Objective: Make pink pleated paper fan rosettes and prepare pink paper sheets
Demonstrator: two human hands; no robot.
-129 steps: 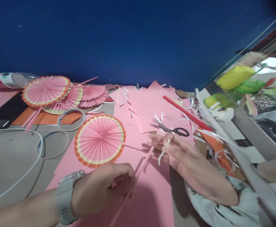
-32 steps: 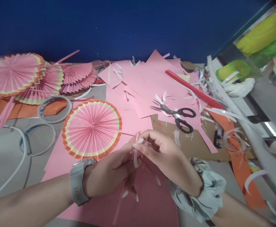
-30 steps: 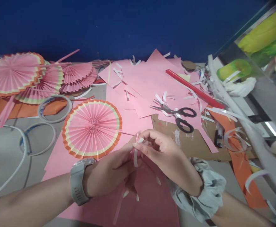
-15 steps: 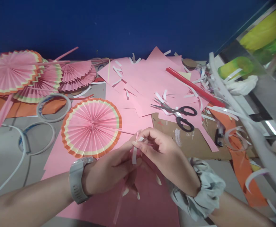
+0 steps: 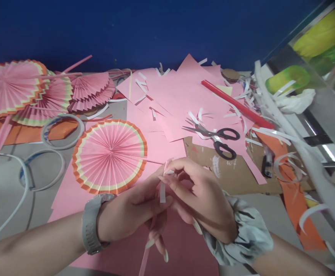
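My left hand (image 5: 133, 211), with a grey watch at its wrist, is closed on a narrow pink paper strip (image 5: 144, 260) that runs down toward me. A white strip (image 5: 163, 193), like tape backing, lies along the pink strip between my hands. My right hand (image 5: 196, 188) pinches the upper end of this white strip between thumb and index finger. Just beyond my hands lies a round pleated paper fan (image 5: 110, 153), pink with a cream and orange border. Under my hands spreads a large pink paper sheet (image 5: 190, 245).
Black-handled scissors (image 5: 213, 134) lie open on pink paper at right, near a red strip (image 5: 236, 103). More pleated fans (image 5: 12, 88) are stacked at far left, with two tape rolls (image 5: 43, 168) below. White scraps, cardboard (image 5: 248, 180) and a white tube (image 5: 294, 134) crowd the right.
My right thumb and index finger have shifted slightly with the white strip's upper end, which now bends over. The fingers of my left hand reach a little lower.
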